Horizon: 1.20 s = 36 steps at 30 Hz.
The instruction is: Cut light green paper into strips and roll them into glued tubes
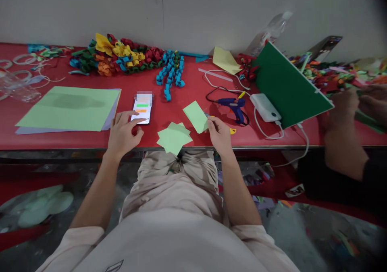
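In the head view, your right hand [220, 131] is at the front edge of the tabletop [193, 78], right of its middle, thumb and fingers pinching the lower right corner of a pale green paper piece [195, 116]. The piece is tilted, its far end directed away from you. Something with yellow parts lies partly under that hand; its kind cannot be confirmed. Your left hand [124, 133] is loosely spread at the phone [141, 114], index finger at the screen, thumb apart, gripping nothing. Between your hands lies a fanned pile of pale green pieces [174, 138], one corner projecting past the front edge. Toward the left end of the tabletop rest large pale green sheets [68, 106]; beyond your right hand lies a blue glue gun [233, 104]. Assessment: the piece should be very light, fairly stiff but easily creased, and apt to slide on the smooth red surface; hold it by an edge or corner, pressing lightly, and avoid bending its middle. Markings: the phone's upper screen is blurred out and its remaining text is illegible; the bottle [273, 30] at the rear edge and your shirt [169, 243] carry marks you cannot read here. No brand is identifiable.
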Tool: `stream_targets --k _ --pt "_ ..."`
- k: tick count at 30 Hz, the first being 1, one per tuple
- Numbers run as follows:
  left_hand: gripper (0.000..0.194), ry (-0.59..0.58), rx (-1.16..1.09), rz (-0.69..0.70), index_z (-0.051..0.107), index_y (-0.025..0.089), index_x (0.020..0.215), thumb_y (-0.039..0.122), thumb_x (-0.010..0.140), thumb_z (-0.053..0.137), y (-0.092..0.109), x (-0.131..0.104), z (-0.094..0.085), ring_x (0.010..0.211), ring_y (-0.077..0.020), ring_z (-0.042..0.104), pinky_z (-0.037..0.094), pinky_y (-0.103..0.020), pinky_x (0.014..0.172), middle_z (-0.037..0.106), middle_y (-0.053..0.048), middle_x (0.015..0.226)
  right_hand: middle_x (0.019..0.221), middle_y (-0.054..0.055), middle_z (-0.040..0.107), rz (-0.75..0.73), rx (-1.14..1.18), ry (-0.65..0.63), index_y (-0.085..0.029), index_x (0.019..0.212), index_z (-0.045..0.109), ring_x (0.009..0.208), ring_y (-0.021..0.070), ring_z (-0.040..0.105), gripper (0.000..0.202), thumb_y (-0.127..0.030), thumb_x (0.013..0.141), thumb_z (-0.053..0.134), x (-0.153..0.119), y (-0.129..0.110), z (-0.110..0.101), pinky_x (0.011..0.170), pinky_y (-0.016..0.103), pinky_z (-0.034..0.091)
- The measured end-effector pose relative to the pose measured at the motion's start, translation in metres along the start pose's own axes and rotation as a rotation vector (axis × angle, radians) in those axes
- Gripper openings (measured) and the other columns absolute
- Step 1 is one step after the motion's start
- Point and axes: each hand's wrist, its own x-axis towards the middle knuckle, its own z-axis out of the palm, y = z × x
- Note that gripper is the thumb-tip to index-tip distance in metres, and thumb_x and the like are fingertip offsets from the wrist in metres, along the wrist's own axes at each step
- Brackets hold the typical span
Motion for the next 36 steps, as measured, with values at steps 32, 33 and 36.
stream_targets --k 32,33,36 --pt "0.046 -0.109 -1.205 -0.394 0.051 0.017 0.135 0.031 0.092 0.060 0.107 0.034 0.019 0.063 -0.0158 0.072 0.054 -0.025 0.058 0.070 -0.002 0.083 0.129 0.011 0.062 -0.323 -0.149 -0.222 -0.026 0.143 0.055 0.114 0.0237 0.058 0.051 -0.038 0.094 0.065 -0.014 -0.045 0.010 0.100 0.038 0.049" --pt "0.049 -0.112 -1.225 -0.408 0.049 0.018 0.137 0.031 0.092 0.060 0.108 0.036 0.018 0.063 -0.0162 0.072 0.054 -0.025 0.058 0.070 -0.001 0.082 0.132 0.011 0.059 -0.325 -0.174 -0.227 -0.027 0.147 0.051 0.119 0.0245 0.056 0.058 -0.038 0.092 0.067 -0.015 -0.046 0.010 0.103 0.040 0.047" --pt "0.057 -0.143 -1.243 -0.406 0.045 0.021 0.144 0.035 0.091 0.063 0.108 0.037 0.016 0.066 -0.0164 0.072 0.056 -0.026 0.060 0.071 -0.002 0.086 0.129 0.010 0.059 -0.305 -0.176 -0.220 -0.027 0.146 0.050 0.116 0.0240 0.055 0.057 -0.034 0.093 0.066 -0.016 -0.047 0.009 0.101 0.039 0.048"
